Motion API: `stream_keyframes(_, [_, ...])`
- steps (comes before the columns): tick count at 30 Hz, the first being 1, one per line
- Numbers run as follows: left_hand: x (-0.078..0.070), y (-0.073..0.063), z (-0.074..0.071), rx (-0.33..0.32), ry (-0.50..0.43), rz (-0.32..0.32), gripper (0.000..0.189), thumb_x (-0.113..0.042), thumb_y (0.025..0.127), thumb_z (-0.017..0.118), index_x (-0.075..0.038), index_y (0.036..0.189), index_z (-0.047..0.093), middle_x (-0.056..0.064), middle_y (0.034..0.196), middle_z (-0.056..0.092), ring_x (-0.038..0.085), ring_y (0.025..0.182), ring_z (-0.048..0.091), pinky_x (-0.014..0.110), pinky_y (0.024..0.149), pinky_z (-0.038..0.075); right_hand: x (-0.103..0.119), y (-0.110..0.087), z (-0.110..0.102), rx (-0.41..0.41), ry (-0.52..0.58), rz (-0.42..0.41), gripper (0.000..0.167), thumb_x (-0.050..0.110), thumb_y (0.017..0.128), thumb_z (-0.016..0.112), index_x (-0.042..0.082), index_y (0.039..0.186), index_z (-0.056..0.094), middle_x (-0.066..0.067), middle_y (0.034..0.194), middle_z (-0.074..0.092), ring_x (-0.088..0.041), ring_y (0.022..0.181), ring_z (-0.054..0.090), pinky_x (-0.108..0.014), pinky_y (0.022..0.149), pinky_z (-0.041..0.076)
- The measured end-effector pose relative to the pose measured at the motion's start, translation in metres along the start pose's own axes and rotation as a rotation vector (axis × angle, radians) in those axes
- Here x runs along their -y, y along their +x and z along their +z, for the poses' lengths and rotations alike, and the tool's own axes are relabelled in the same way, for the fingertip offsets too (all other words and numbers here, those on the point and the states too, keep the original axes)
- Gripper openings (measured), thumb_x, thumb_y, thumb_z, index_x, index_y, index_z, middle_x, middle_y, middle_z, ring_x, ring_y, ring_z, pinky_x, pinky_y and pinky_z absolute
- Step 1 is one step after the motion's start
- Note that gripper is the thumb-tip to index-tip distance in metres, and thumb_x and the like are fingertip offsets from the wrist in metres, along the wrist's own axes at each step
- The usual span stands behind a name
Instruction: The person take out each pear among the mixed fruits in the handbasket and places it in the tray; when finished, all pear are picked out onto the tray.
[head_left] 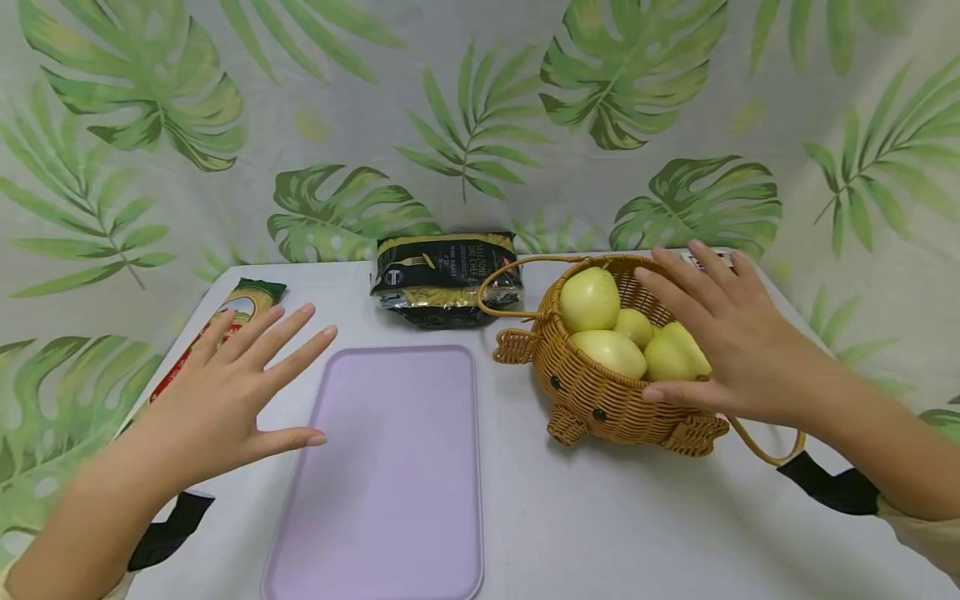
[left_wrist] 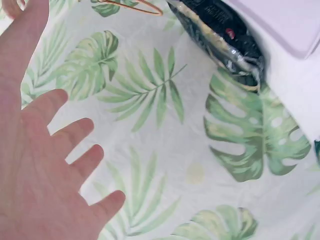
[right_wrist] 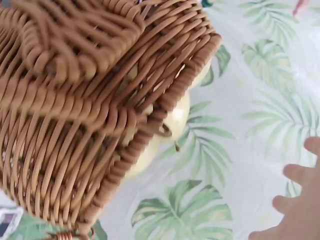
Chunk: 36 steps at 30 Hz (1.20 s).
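Observation:
My left hand (head_left: 232,396) hovers with spread fingers over the left edge of a lilac tray (head_left: 393,467), holding nothing. Spread wide too, my right hand (head_left: 738,342) hangs in front of the right side of a wicker basket (head_left: 592,400) with a pig-like snout and ears; whether it touches the rim I cannot tell. Several yellow-green pears (head_left: 607,354) fill the basket, some partly hidden by that hand. The right wrist view shows the basket's woven side (right_wrist: 60,135) close up, the fingers (right_wrist: 300,200) apart from it. In the left wrist view the left fingers (left_wrist: 82,132) are extended.
A black pasta bag (head_left: 446,279) lies at the table's back, behind the tray. To the left, a red and green packet (head_left: 251,300) is partly covered by my left hand. The basket's handle (head_left: 525,260) loops out leftward. Leaf-patterned cloth (head_left: 480,125) hangs behind the white table (head_left: 570,517).

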<state>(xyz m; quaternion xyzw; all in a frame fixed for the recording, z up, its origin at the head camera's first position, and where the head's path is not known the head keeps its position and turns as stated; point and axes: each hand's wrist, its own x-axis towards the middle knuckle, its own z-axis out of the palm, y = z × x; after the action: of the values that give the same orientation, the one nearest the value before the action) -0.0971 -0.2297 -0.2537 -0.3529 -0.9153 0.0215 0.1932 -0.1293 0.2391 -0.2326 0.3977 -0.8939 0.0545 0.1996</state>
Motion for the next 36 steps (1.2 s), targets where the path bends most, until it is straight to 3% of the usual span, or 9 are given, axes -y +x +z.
stream_keyframes(6, [0.003, -0.019, 0.027, -0.018, -0.101, -0.107, 0.085, -0.058, 0.076, 0.059, -0.017, 0.143, 0.027, 0.012, 0.141, 0.030, 0.036, 0.124, 0.030, 0.054, 0.099, 0.020, 0.003, 0.008, 0.008, -0.126, 0.191, 0.011, 0.088, 0.063, 0.079, 0.050, 0.005, 0.140, 0.024, -0.015, 0.144, 0.021, -0.038, 0.131, 0.013, -0.053, 0.103, 0.010])
stream_keyframes(11, [0.009, -0.037, 0.056, 0.031, -0.231, -0.254, 0.087, -0.042, 0.074, 0.071, -0.014, 0.143, 0.025, 0.016, 0.135, 0.038, 0.037, 0.117, 0.038, 0.055, 0.093, 0.030, 0.003, 0.015, 0.017, -0.120, 0.344, 0.125, 0.082, 0.044, 0.082, 0.062, 0.010, 0.142, 0.019, -0.011, 0.144, 0.021, -0.032, 0.131, 0.016, -0.055, 0.100, 0.017])
stream_keyframes(15, [0.014, -0.052, 0.080, 0.097, -0.396, -0.364, 0.084, -0.037, 0.079, 0.068, -0.009, 0.143, 0.021, 0.021, 0.135, 0.036, 0.041, 0.118, 0.035, 0.055, 0.091, 0.031, -0.001, 0.021, 0.027, -0.091, 0.436, 0.264, 0.083, 0.024, 0.080, 0.068, 0.016, 0.144, 0.017, -0.008, 0.145, 0.021, -0.029, 0.131, 0.017, -0.058, 0.097, 0.020])
stream_keyframes(21, [0.018, -0.069, 0.104, 0.168, -0.590, -0.477, 0.081, -0.033, 0.082, 0.065, -0.008, 0.144, 0.019, 0.026, 0.136, 0.031, 0.046, 0.121, 0.027, 0.061, 0.091, 0.025, -0.017, 0.029, 0.048, -0.096, 0.589, 0.361, 0.080, 0.017, 0.081, 0.067, 0.014, 0.144, 0.017, -0.009, 0.144, 0.022, -0.026, 0.130, 0.019, -0.050, 0.101, 0.021])
stream_keyframes(26, [0.018, -0.076, 0.114, 0.206, -0.703, -0.534, 0.078, -0.032, 0.083, 0.065, -0.003, 0.141, 0.022, 0.027, 0.134, 0.032, 0.046, 0.117, 0.033, 0.060, 0.089, 0.029, -0.027, 0.031, 0.061, -0.076, 0.711, 0.436, 0.081, 0.014, 0.082, 0.066, 0.012, 0.144, 0.014, -0.009, 0.145, 0.019, -0.029, 0.129, 0.020, -0.048, 0.101, 0.022])
stream_keyframes(32, [0.017, -0.082, 0.123, 0.216, -0.798, -0.565, 0.073, -0.029, 0.085, 0.063, -0.002, 0.140, 0.023, 0.024, 0.132, 0.038, 0.045, 0.109, 0.043, 0.055, 0.087, 0.035, -0.033, 0.031, 0.067, -0.044, 0.757, 0.507, 0.082, 0.015, 0.083, 0.065, 0.014, 0.144, 0.011, -0.009, 0.147, 0.015, -0.032, 0.129, 0.020, -0.054, 0.098, 0.024])
stream_keyframes(36, [0.016, -0.084, 0.129, 0.209, -0.825, -0.557, 0.070, -0.028, 0.085, 0.063, -0.002, 0.139, 0.026, 0.021, 0.131, 0.041, 0.040, 0.111, 0.044, 0.042, 0.091, 0.037, -0.034, 0.032, 0.067, -0.033, 0.794, 0.530, 0.081, 0.016, 0.084, 0.064, 0.013, 0.144, 0.010, -0.009, 0.146, 0.015, -0.033, 0.128, 0.022, -0.054, 0.097, 0.025])
